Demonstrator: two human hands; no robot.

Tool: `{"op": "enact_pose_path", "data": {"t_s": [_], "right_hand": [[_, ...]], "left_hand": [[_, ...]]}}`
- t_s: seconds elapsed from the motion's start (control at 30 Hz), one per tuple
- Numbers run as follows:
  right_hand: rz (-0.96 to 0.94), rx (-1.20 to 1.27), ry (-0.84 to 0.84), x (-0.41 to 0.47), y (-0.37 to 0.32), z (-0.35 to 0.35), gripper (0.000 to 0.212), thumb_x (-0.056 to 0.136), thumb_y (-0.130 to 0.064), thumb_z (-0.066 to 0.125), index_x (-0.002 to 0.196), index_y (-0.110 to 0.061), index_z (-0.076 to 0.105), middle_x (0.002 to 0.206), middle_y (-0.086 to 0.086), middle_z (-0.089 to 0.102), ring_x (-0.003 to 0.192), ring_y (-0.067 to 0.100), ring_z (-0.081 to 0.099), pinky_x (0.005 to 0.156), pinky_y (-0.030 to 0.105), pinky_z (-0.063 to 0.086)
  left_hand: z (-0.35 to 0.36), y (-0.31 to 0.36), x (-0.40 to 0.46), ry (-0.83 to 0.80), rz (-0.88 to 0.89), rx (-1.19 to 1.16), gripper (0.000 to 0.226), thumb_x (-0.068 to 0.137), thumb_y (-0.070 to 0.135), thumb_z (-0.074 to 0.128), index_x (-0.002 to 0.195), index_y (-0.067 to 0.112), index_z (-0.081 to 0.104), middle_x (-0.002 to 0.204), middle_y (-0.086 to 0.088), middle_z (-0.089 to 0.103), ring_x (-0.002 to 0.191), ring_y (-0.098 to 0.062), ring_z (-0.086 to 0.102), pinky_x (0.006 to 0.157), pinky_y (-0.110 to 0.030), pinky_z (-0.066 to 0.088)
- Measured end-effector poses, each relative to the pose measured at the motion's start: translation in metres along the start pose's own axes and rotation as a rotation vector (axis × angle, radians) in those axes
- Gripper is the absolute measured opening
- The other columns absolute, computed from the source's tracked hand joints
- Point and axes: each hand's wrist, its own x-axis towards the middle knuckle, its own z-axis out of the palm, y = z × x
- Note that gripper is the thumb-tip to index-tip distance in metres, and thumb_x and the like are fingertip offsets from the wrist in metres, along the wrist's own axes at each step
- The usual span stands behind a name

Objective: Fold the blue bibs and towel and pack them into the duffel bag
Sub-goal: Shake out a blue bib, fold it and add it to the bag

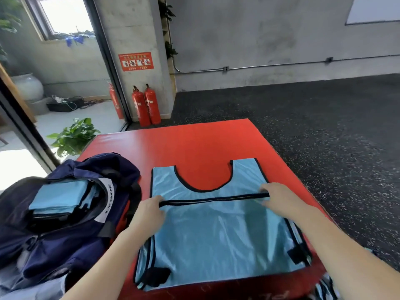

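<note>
We see a blue bib (216, 230) lying flat on the red surface (194, 146). Our left hand (149, 211) and right hand (279, 200) each pinch an end of its black-trimmed hem, fingers curled. Folded blue pieces (58, 198) sit in the open duffel bag (65, 234) to the left.

A light blue bib (216, 234) lies flat on the red tabletop (194, 144) in front of me, folded so its black-trimmed hem runs across the middle. My left hand (149, 213) pinches the left end of that hem, and my right hand (279, 198) grips the right end. To my left the navy duffel bag (65, 234) sits open, with folded blue bibs (58, 198) stacked inside it.
</note>
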Motion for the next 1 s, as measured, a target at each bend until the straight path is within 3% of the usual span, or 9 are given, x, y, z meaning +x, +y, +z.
{"op": "enact_pose_path", "data": {"t_s": [0.1, 0.23, 0.33, 0.43, 0.6, 0.7, 0.77, 0.87, 1.0], "right_hand": [[0.037, 0.084, -0.001, -0.001, 0.012, -0.008, 0.03, 0.083, -0.026, 0.076, 0.111, -0.024, 0.065, 0.106, -0.002, 0.065, 0.099, 0.019, 0.062, 0.089, 0.035, 0.051], [0.043, 0.215, 0.024, -0.005, 0.02, -0.025, 0.013, 0.077, -0.026, 0.084, 0.085, -0.024, 0.073, 0.083, -0.009, 0.067, 0.086, 0.016, 0.065, 0.071, 0.026, 0.046], [0.002, 0.346, 0.072, -0.004, 0.021, -0.044, 0.013, 0.077, -0.029, 0.086, 0.077, -0.033, 0.074, 0.079, -0.007, 0.071, 0.084, 0.012, 0.066, 0.081, 0.032, 0.05], [-0.062, 0.528, 0.154, 0.005, 0.016, -0.06, 0.006, 0.081, -0.026, 0.083, 0.082, -0.028, 0.077, 0.081, -0.003, 0.075, 0.081, 0.014, 0.067, 0.086, 0.038, 0.051], [-0.036, 0.569, 0.315, 0.05, -0.002, -0.045, 0.013, 0.086, -0.014, 0.075, 0.092, -0.026, 0.074, 0.093, -0.006, 0.076, 0.094, 0.02, 0.07, 0.091, 0.038, 0.052], [0.083, 0.447, 0.244, 0.057, -0.005, -0.017, 0.016, 0.088, -0.022, 0.075, 0.102, -0.02, 0.068, 0.101, -0.001, 0.069, 0.095, 0.017, 0.062, 0.082, 0.027, 0.043], [0.126, 0.353, 0.147, 0.056, -0.001, -0.006, 0.019, 0.087, -0.028, 0.076, 0.1, -0.021, 0.064, 0.099, -0.003, 0.064, 0.095, 0.017, 0.059, 0.078, 0.027, 0.04], [0.164, 0.277, 0.143, 0.058, 0.003, -0.006, 0.017, 0.085, -0.031, 0.076, 0.094, -0.019, 0.07, 0.095, -0.001, 0.07, 0.087, 0.019, 0.062, 0.072, 0.03, 0.043], [0.157, 0.253, 0.203, 0.052, 0.009, -0.015, 0.014, 0.088, -0.029, 0.073, 0.091, -0.016, 0.074, 0.093, 0.001, 0.071, 0.089, 0.022, 0.062, 0.077, 0.031, 0.045]], "left_hand": [[-0.004, -0.004, 0.004, 0.033, -0.001, 0.039, 0.01, 0.089, 0.013, 0.061, 0.086, 0.02, 0.067, 0.075, 0.004, 0.064, 0.069, -0.017, 0.06, 0.064, -0.035, 0.052], [-0.007, -0.011, 0.004, 0.046, 0.022, 0.059, 0.023, 0.092, 0.018, 0.063, 0.074, 0.031, 0.06, 0.07, 0.007, 0.063, 0.064, -0.011, 0.057, 0.056, -0.028, 0.046], [-0.024, -0.007, 0.007, 0.1, 0.012, -0.031, 0.017, 0.092, 0.021, 0.066, 0.075, 0.022, 0.068, 0.061, 0.007, 0.06, 0.056, -0.008, 0.053, 0.05, -0.02, 0.038], [-0.045, -0.003, 0.015, 0.199, 0.003, -0.166, 0.021, 0.09, 0.025, 0.07, 0.07, 0.026, 0.065, 0.057, 0.007, 0.058, 0.059, -0.011, 0.054, 0.054, -0.021, 0.038], [-0.041, -0.001, 0.044, 0.312, -0.053, -0.315, 0.007, 0.093, 0.02, 0.066, 0.093, 0.023, 0.073, 0.079, 0.007, 0.07, 0.077, -0.017, 0.063, 0.063, -0.025, 0.041], [-0.021, -0.009, 0.055, 0.152, -0.149, -0.363, 0.025, 0.092, 0.022, 0.068, 0.117, 0.018, 0.069, 0.095, 0.006, 0.068, 0.085, -0.015, 0.064, 0.065, -0.02, 0.043], [-0.011, -0.016, 0.058, 0.046, -0.216, -0.308, 0.035, 0.088, 0.027, 0.072, 0.12, 0.016, 0.065, 0.095, 0.006, 0.066, 0.084, -0.012, 0.059, 0.065, -0.021, 0.041], [-0.006, -0.02, 0.06, 0.06, -0.23, -0.145, 0.016, 0.084, 0.027, 0.071, 0.089, 0.013, 0.066, 0.074, 0.004, 0.064, 0.068, -0.008, 0.054, 0.054, -0.022, 0.038], [-0.009, -0.018, 0.055, 0.144, -0.222, -0.109, 0.023, 0.085, 0.016, 0.065, 0.065, 0.011, 0.056, 0.062, -0.004, 0.057, 0.057, -0.018, 0.047, 0.048, -0.028, 0.033]]}}
